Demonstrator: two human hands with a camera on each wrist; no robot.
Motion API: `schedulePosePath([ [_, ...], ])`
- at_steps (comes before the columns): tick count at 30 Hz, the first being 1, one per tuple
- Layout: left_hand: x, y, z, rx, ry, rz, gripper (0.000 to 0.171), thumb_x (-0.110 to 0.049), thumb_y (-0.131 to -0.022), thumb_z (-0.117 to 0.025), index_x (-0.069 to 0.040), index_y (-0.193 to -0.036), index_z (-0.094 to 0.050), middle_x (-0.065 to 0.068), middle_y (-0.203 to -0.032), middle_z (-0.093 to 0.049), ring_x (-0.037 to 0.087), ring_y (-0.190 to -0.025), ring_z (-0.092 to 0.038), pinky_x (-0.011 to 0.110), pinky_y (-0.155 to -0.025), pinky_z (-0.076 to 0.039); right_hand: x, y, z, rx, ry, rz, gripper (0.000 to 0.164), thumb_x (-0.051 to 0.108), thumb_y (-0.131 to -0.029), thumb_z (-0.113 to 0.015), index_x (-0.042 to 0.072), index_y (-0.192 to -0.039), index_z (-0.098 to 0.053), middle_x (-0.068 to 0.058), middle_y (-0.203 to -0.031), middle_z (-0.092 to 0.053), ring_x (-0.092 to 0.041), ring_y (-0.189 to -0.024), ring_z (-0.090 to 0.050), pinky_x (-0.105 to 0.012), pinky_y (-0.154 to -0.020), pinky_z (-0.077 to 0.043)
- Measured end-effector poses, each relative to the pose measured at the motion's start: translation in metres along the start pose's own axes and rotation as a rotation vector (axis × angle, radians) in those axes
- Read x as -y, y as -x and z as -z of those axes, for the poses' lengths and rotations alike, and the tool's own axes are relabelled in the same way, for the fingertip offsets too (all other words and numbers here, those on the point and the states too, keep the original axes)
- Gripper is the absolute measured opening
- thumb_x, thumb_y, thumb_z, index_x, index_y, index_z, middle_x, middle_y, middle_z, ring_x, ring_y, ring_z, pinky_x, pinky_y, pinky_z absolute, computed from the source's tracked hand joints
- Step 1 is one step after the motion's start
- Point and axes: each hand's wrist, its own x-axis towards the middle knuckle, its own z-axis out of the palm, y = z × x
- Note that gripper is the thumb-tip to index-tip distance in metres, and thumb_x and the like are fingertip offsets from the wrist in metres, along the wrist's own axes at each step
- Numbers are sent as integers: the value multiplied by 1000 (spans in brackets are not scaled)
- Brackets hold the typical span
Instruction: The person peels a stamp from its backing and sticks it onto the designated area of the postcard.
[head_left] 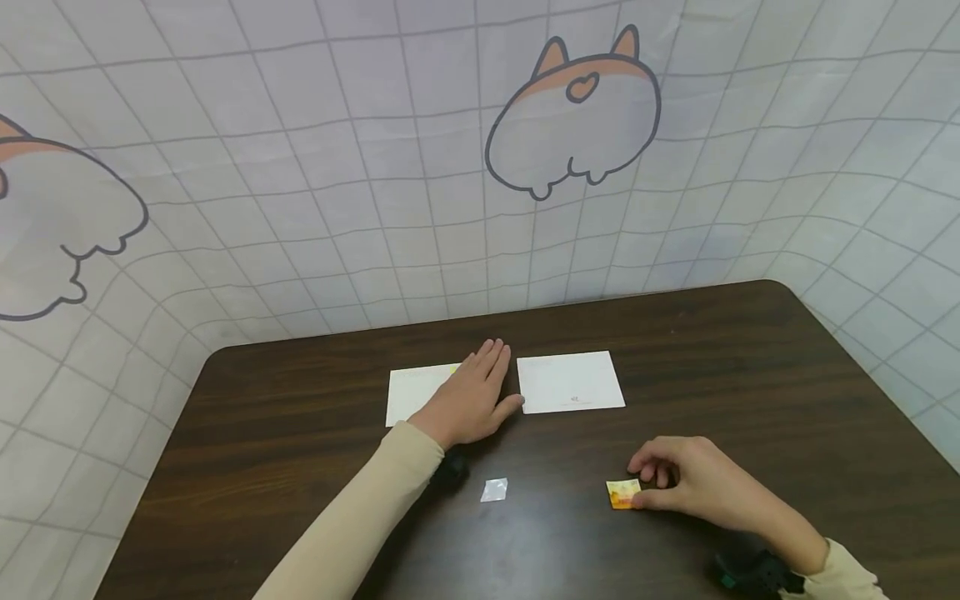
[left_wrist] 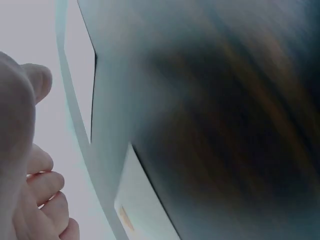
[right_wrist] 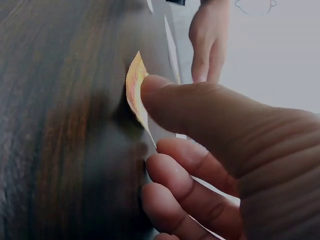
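My right hand (head_left: 693, 479) pinches a small yellow-orange stamp (head_left: 622, 493) between thumb and fingers, low over the table's right front part. In the right wrist view the stamp (right_wrist: 134, 85) shows a toothed edge and a bend, with the thumb against one face. Its other fingers are curled. My left hand (head_left: 472, 396) reaches over the right part of a white card (head_left: 414, 393), fingers straight and thumb spread, holding nothing. A small yellow mark (head_left: 454, 368) at that card's top edge is partly hidden by the hand. A second white card (head_left: 572, 383) lies just right of the left hand.
A small clear plastic piece (head_left: 493, 490) lies on the dark wooden table (head_left: 300, 500) between the two arms. Behind the table hangs a white gridded cloth (head_left: 337, 167) with cartoon animal prints. The table's far edge runs just beyond the cards.
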Motion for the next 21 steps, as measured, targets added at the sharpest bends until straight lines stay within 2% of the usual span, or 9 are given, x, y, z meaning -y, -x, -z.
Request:
schedulePosePath([
  [11, -30, -17, -10, 71, -40, -2, 78, -52, -109, -41, -1, -164, -20, 15, -174, -20, 27, -164, -17, 42, -134, -21, 0, 3, -9, -58, 89, 50, 25, 38, -80, -88, 29, -90, -68, 17, -79, -57, 6, -72, -49, -17, -61, -45],
  [18, -35, -19, -16, 97, -47, 0, 77, -51, -109, -41, -2, -164, -20, 15, -174, -20, 25, -164, -18, 41, -133, -23, -1, 4, -13, -103, 75, 97, 25, 35, -80, -89, 30, -92, -67, 17, -83, -60, 7, -72, -50, -17, -60, -45],
  [21, -36, -20, -17, 103, -42, 5, 76, -51, -109, -40, -2, -164, -21, 14, -174, -19, 25, -164, -18, 41, -133, -23, 0, 4, -14, -94, 33, 84, 23, 30, -82, -88, 29, -93, -67, 18, -81, -61, 7, -70, -51, -17, -58, -46],
])
